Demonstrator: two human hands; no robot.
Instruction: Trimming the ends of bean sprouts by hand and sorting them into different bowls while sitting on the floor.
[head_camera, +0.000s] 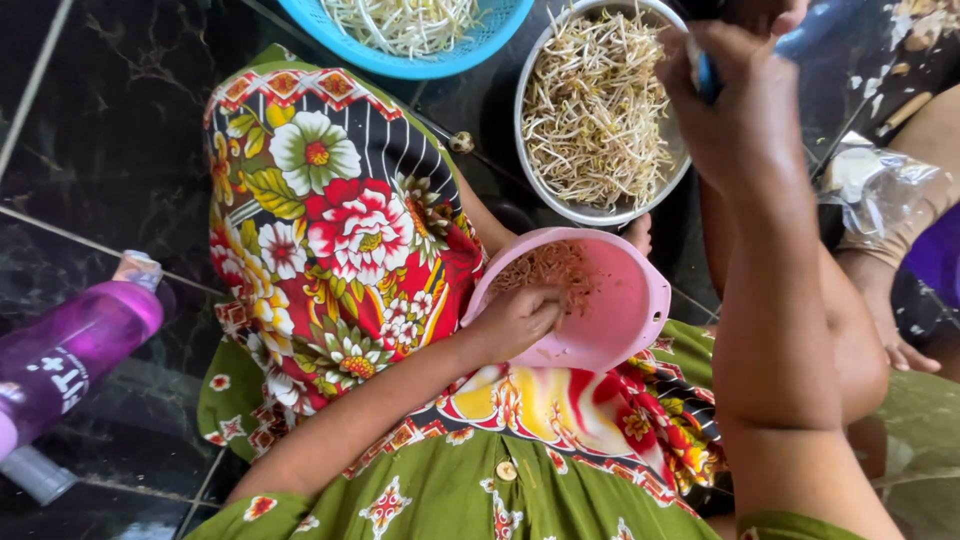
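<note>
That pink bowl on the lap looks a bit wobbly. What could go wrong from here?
1. The pink bowl sits tilted on the lap, with only the left hand in it; it might tip and spill its trimmings onto the dress.
2. The right hand is raised over the metal bowl of bean sprouts; a loose sprout could drop on the dark floor.
3. The purple bottle lies nearby and could roll if bumped.
</note>
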